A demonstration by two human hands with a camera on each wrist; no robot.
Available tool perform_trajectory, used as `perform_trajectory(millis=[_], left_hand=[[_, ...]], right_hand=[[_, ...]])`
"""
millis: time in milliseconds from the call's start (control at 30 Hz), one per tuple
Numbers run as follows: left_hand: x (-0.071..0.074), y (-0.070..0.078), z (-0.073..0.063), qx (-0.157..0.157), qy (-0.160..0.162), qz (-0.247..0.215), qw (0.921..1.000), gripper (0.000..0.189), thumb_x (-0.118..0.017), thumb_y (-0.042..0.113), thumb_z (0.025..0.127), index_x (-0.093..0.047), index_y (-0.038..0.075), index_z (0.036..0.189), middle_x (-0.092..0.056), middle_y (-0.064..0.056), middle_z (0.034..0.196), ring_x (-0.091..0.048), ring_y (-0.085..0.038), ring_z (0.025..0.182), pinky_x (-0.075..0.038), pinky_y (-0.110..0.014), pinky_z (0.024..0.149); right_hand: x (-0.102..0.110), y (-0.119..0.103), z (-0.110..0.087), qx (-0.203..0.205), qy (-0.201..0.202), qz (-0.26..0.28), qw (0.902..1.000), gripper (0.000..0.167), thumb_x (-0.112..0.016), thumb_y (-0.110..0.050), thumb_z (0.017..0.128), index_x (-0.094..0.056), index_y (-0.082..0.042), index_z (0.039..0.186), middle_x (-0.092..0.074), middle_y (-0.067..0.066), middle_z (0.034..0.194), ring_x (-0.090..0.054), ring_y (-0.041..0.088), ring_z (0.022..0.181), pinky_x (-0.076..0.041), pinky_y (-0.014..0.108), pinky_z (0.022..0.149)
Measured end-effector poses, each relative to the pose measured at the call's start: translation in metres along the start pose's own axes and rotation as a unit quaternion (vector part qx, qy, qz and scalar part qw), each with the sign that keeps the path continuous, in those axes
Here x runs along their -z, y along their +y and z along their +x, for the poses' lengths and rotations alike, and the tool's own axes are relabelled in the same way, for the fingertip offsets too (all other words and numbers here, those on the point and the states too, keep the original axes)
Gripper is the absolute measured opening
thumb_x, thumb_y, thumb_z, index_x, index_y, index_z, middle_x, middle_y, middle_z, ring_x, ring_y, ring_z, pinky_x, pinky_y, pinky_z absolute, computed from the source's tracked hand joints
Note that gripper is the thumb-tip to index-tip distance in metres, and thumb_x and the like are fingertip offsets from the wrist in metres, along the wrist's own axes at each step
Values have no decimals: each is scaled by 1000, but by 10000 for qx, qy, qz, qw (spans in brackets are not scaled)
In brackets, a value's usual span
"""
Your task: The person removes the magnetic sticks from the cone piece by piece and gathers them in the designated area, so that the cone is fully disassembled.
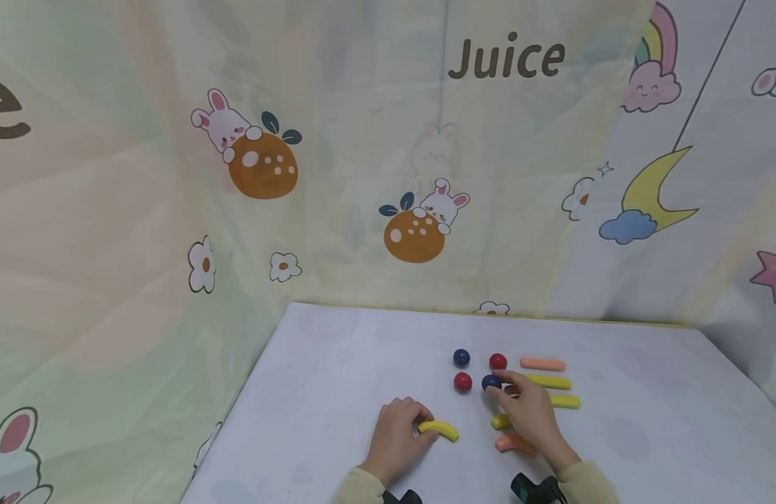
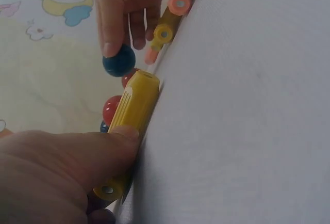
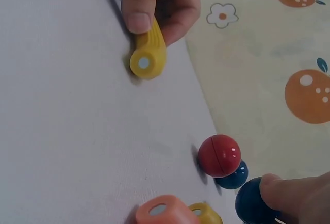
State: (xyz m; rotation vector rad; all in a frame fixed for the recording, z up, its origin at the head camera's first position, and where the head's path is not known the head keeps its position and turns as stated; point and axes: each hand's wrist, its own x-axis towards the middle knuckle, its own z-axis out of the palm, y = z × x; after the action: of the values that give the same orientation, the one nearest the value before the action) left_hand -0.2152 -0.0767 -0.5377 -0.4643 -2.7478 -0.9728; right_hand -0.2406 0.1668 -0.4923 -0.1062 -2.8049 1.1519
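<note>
Between thumb and fingers my left hand (image 1: 397,434) grips a short curved yellow magnetic stick (image 1: 444,430), low at the white tabletop. A pale metal disc shows in the stick's end in both wrist views. My right hand (image 1: 534,413) pinches a dark blue ball (image 1: 490,382) by thumb and fingertips; the left wrist view shows this blue ball (image 2: 118,61) beyond the yellow stick (image 2: 138,97). Beside it lie two red balls (image 1: 462,382) and a second blue ball (image 1: 461,358). Part of the right hand's finger grip is hidden.
Right of the balls lie a straight orange stick (image 1: 542,364) and two straight yellow sticks (image 1: 549,382). A partly covered yellow stick (image 1: 500,421) and a curved orange stick (image 1: 515,444) lie by my right wrist. A printed cloth (image 1: 362,154) hangs behind the white table (image 1: 287,413).
</note>
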Motion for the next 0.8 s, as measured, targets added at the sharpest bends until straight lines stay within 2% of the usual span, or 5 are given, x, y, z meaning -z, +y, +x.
perform_trajectory(millis=[267,633,800], left_hand=[[-1,1,0,58,-47,3,10000,18,-80,35,79,-67,30,91,-54,25,85,-45,1,80,-36,-25,72],[-1,3,0,175,-51,3,9998,19,-80,37,79,-67,31,93,-53,26,84,-44,1,79,-35,-24,72],[1,3,1,222,3,-42,9997,17,-75,42,83,-68,30,94,-54,25,84,-44,1,79,-36,-24,72]], right_hand=[[-9,4,13,-89,-62,-70,9999,42,-73,-20,88,-63,-7,127,-66,14,115,-61,22,88,-49,26,65],[-14,3,19,128,-23,-243,9996,42,-71,-20,90,-61,-7,128,-66,15,117,-59,20,82,-46,28,65],[-13,3,18,21,-13,-274,9996,46,-70,-26,91,-59,-7,131,-64,16,121,-63,24,92,-53,34,72]])
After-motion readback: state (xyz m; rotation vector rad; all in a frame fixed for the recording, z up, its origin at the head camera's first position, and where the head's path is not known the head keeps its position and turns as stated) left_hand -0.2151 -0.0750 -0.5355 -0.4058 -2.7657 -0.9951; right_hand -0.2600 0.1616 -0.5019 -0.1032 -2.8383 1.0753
